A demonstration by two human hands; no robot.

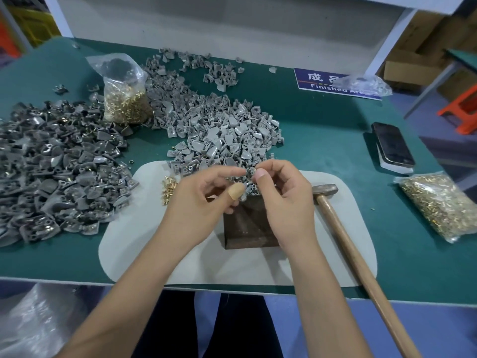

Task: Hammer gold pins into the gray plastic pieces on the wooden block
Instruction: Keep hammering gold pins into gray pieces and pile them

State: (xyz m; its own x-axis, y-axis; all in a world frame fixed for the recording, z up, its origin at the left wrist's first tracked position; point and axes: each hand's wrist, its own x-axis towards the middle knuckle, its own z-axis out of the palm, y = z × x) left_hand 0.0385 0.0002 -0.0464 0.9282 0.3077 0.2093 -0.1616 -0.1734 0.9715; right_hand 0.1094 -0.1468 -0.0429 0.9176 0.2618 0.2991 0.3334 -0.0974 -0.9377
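Both hands meet just above the dark wooden block on the pale grey mat. My left hand, a plaster on its thumb, and my right hand pinch a small gray plastic piece between their fingertips. Whether a pin is in it is too small to tell. A few loose gold pins lie on the mat left of the hands. The hammer lies untouched to the right, head near the block, wooden handle running off the table's front edge.
A heap of light gray pieces spreads behind the block. Darker pieces with pins pile at the left. An open bag of gold pins stands at the back left, a sealed bag lies right. A phone rests at right.
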